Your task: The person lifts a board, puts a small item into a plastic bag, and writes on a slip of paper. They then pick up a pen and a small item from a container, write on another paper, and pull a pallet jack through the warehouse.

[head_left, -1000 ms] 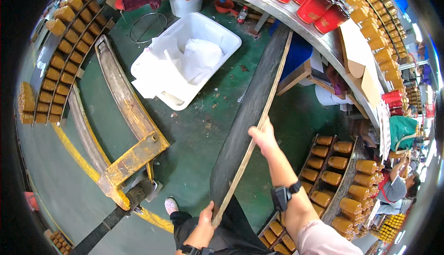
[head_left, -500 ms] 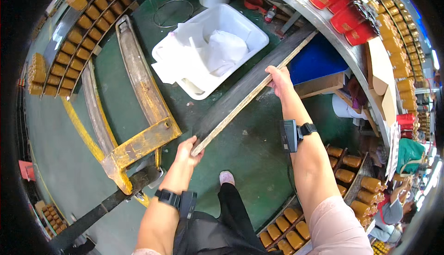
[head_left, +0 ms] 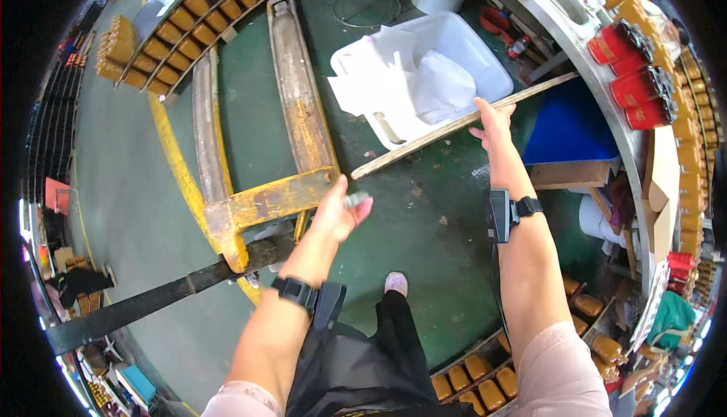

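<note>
A long board with a pale, rough edge (head_left: pixel 432 143) slants across the middle, seen almost edge-on beside a white plastic bin (head_left: pixel 496 65). My right hand (head_left: pixel 496 131) is at the board's edge, fingers spread and overlapping it; whether it presses on the wood I cannot tell. Apart from the board's near end, my left hand (head_left: pixel 337 213) has its fingers apart, with a small greyish patch by them that I cannot make out. A yellow pallet jack (head_left: pixel 284 194) with worn forks lies just beyond that hand. White sheets (head_left: pixel 439 88) fill the bin.
A curved metal worktop (head_left: pixel 560 46) with red containers (head_left: pixel 644 95) bounds the right side. Under it are a blue panel (head_left: pixel 572 129) and a white bucket (head_left: pixel 602 219). Racks of brown packs stand at the upper left (head_left: pixel 182 20) and lower right (head_left: pixel 492 394).
My left hand has let go of the board's near end. The board has turned from showing its dark face to nearly edge-on, and my right hand's fingers have spread. The view has shifted left.
</note>
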Action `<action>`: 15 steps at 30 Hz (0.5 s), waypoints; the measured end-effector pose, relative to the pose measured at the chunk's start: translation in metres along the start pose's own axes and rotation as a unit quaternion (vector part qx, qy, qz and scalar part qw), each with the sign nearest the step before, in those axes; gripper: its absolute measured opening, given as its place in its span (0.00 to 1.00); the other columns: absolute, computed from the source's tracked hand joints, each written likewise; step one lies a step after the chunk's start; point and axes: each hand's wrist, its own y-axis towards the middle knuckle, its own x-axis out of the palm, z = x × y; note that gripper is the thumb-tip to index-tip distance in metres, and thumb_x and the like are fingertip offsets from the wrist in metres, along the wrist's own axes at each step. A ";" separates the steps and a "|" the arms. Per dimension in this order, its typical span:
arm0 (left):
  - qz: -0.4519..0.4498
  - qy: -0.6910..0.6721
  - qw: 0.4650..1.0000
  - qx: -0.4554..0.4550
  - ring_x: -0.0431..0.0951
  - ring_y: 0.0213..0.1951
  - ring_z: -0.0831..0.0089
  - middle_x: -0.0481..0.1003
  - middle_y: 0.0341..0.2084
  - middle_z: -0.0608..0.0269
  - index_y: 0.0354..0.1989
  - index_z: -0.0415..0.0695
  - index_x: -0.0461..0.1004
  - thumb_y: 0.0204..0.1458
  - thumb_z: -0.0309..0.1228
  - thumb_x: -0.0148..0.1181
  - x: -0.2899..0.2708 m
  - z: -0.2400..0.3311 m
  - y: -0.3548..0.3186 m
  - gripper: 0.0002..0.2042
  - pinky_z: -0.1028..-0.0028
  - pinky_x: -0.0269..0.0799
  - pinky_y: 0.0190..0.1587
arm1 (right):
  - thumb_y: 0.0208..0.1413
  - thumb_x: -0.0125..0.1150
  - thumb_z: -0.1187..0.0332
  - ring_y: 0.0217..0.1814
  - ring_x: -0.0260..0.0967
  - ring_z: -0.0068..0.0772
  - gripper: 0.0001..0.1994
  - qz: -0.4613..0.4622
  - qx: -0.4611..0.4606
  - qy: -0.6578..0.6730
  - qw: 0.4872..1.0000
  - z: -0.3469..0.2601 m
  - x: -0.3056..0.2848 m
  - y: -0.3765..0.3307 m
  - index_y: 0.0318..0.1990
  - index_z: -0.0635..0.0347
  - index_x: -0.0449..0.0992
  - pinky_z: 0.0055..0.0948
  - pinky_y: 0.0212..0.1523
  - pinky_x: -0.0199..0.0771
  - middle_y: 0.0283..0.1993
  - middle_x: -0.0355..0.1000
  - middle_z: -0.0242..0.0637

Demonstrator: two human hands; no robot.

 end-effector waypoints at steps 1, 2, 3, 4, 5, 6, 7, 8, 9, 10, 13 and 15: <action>-0.034 0.033 0.999 0.014 0.75 0.31 0.59 0.71 0.34 0.54 0.48 0.45 0.59 0.57 0.42 0.50 -0.019 -0.005 -0.015 0.18 0.65 0.76 0.31 | 0.43 0.64 0.67 0.58 0.55 0.46 0.43 -0.005 -0.002 0.000 1.000 0.000 0.002 -0.004 0.63 0.49 0.39 0.56 0.42 0.70 0.59 0.51 0.43; -0.067 0.066 0.995 0.035 0.75 0.31 0.60 0.71 0.34 0.54 0.49 0.46 0.58 0.57 0.42 0.50 -0.040 -0.006 -0.034 0.18 0.65 0.76 0.30 | 0.43 0.64 0.67 0.58 0.55 0.46 0.44 0.010 -0.006 -0.001 1.000 -0.003 0.007 -0.011 0.63 0.50 0.38 0.56 0.41 0.70 0.59 0.51 0.44; -0.081 0.086 0.992 0.033 0.76 0.31 0.61 0.71 0.35 0.56 0.50 0.49 0.59 0.57 0.41 0.51 -0.066 -0.010 -0.053 0.17 0.66 0.76 0.31 | 0.43 0.64 0.67 0.58 0.56 0.46 0.45 0.023 -0.009 -0.003 1.000 -0.003 0.013 -0.018 0.64 0.50 0.37 0.56 0.41 0.71 0.60 0.51 0.44; -0.075 0.113 0.990 0.033 0.76 0.32 0.63 0.71 0.37 0.57 0.51 0.48 0.60 0.57 0.39 0.50 -0.077 -0.011 -0.085 0.16 0.67 0.75 0.32 | 0.43 0.64 0.65 0.58 0.56 0.46 0.44 0.047 0.010 -0.021 0.999 -0.006 0.012 -0.020 0.63 0.52 0.39 0.56 0.40 0.71 0.61 0.51 0.45; -0.046 0.134 0.989 0.045 0.76 0.33 0.63 0.71 0.38 0.58 0.50 0.48 0.62 0.57 0.39 0.51 -0.102 -0.007 -0.120 0.15 0.68 0.75 0.32 | 0.44 0.65 0.63 0.58 0.55 0.46 0.41 0.027 0.004 0.022 0.999 -0.008 0.025 -0.040 0.61 0.53 0.43 0.56 0.42 0.70 0.61 0.51 0.44; -0.017 0.159 0.987 0.034 0.76 0.33 0.64 0.71 0.39 0.58 0.50 0.47 0.64 0.57 0.39 0.51 -0.120 0.002 -0.159 0.15 0.69 0.75 0.33 | 0.44 0.66 0.62 0.58 0.56 0.46 0.40 0.021 0.008 0.024 0.999 -0.010 0.031 -0.048 0.60 0.54 0.45 0.57 0.42 0.70 0.61 0.51 0.43; 0.011 0.154 0.986 0.060 0.76 0.34 0.64 0.71 0.40 0.58 0.50 0.46 0.64 0.57 0.38 0.51 -0.154 0.002 -0.189 0.16 0.69 0.75 0.34 | 0.44 0.66 0.60 0.57 0.56 0.46 0.39 0.020 0.012 0.022 0.999 -0.010 0.033 -0.053 0.59 0.54 0.46 0.57 0.43 0.70 0.61 0.52 0.42; 0.039 0.149 0.984 0.089 0.76 0.34 0.64 0.71 0.40 0.58 0.50 0.45 0.64 0.56 0.38 0.51 -0.192 0.004 -0.222 0.16 0.69 0.74 0.35 | 0.45 0.66 0.59 0.58 0.55 0.45 0.38 0.008 0.007 0.029 1.000 -0.013 0.039 -0.068 0.59 0.54 0.47 0.57 0.44 0.69 0.60 0.52 0.41; 0.087 0.152 0.980 0.098 0.76 0.34 0.64 0.71 0.40 0.58 0.50 0.43 0.64 0.56 0.37 0.52 -0.230 0.007 -0.256 0.17 0.69 0.74 0.36 | 0.46 0.65 0.58 0.58 0.55 0.45 0.37 -0.003 0.004 0.033 0.999 -0.013 0.041 -0.085 0.59 0.53 0.48 0.56 0.46 0.68 0.60 0.53 0.39; 0.161 0.135 0.971 0.118 0.76 0.34 0.65 0.72 0.39 0.58 0.50 0.43 0.65 0.55 0.38 0.53 -0.270 0.011 -0.285 0.17 0.69 0.75 0.37 | 0.47 0.64 0.58 0.58 0.54 0.43 0.35 -0.003 0.011 0.034 0.999 -0.015 0.035 -0.094 0.58 0.52 0.49 0.56 0.46 0.67 0.60 0.53 0.38; 0.327 -0.050 0.887 0.323 0.75 0.30 0.67 0.72 0.29 0.63 0.43 0.47 0.67 0.52 0.38 0.56 -0.426 0.038 -0.397 0.13 0.69 0.75 0.32 | 0.49 0.63 0.58 0.59 0.53 0.39 0.35 -0.019 0.024 0.069 0.997 -0.018 0.028 -0.149 0.60 0.50 0.49 0.53 0.46 0.65 0.61 0.52 0.37; 0.443 -0.173 0.785 0.397 0.73 0.31 0.69 0.71 0.35 0.64 0.48 0.49 0.65 0.53 0.42 0.54 -0.474 0.092 -0.480 0.17 0.72 0.74 0.33 | 0.51 0.60 0.66 0.53 0.61 0.35 0.34 -0.015 -0.045 0.042 0.998 -0.022 0.032 -0.221 0.63 0.55 0.48 0.34 0.43 0.71 0.59 0.57 0.43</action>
